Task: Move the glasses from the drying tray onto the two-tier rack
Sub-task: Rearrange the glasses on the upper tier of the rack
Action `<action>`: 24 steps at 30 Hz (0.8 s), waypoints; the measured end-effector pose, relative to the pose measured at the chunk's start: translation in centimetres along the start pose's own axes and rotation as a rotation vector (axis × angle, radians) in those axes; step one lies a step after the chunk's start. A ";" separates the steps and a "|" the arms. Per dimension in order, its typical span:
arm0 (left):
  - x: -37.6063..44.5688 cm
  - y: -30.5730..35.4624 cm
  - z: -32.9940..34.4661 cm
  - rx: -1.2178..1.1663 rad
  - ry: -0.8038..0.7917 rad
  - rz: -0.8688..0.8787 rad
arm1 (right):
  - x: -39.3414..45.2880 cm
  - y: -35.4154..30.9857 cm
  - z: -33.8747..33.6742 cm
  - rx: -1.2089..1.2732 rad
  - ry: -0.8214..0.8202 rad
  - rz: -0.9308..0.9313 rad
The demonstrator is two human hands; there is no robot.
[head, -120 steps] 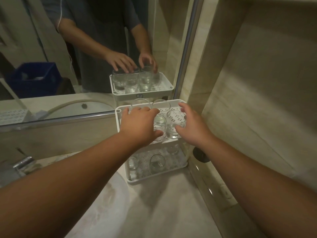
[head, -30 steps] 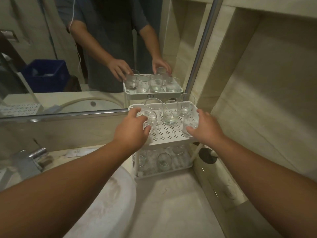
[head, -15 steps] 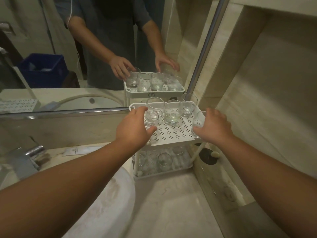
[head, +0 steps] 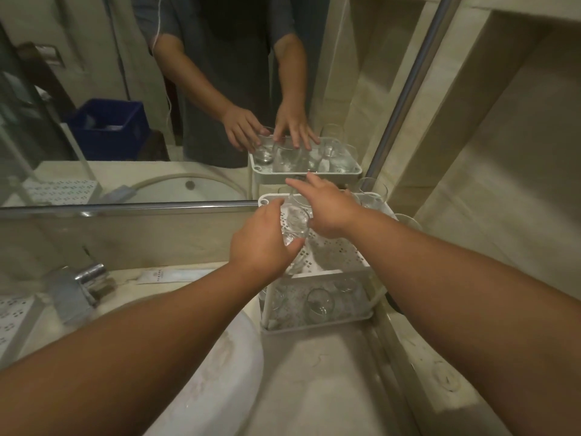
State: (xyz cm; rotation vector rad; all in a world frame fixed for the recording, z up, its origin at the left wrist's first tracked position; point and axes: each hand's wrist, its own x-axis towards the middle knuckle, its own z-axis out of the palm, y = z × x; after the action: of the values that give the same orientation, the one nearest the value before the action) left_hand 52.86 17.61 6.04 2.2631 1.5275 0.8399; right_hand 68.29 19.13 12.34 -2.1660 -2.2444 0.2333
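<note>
Progress: we judge the job nearly finished; glasses stand on both tiers of the two-tier rack (head: 342, 262), and we see none waiting elsewhere.
Left to do: as we read it, only tidying the top-tier glasses into place. A perforated white tray (head: 12, 313) lies far out to the left of our left arm; we cannot tell whether it holds anything.
Left hand: our left hand (head: 261, 243) curls its fingers round a clear glass (head: 294, 223), tilted over the top tier.
Right hand: our right hand (head: 327, 206) is spread wide, fingers straight, reaching over the back row; it grips nothing that we can see.
Held glass: between our two hands, touching the left fingers, just beside the right palm.
Other top glasses: beyond and to the right of our right hand, near the mirror (head: 125, 89).
Lower glasses: beneath both hands, on the bottom tier (head: 317, 302).
</note>
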 end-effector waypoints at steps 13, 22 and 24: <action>0.6 -0.7 0.8 0.055 -0.019 0.026 | 0.8 1.7 0.3 0.036 -0.030 -0.002; 2.5 -0.8 0.9 0.008 -0.085 -0.042 | -0.9 3.5 0.5 0.070 0.013 -0.045; 3.0 -0.9 0.8 0.010 -0.101 -0.051 | -1.2 3.4 0.5 0.039 0.033 -0.046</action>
State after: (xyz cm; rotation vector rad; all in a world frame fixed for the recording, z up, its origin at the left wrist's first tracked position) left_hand 53.52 20.80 5.86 2.2271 1.5405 0.6952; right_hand 71.71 17.95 11.59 -2.0808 -2.2499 0.2366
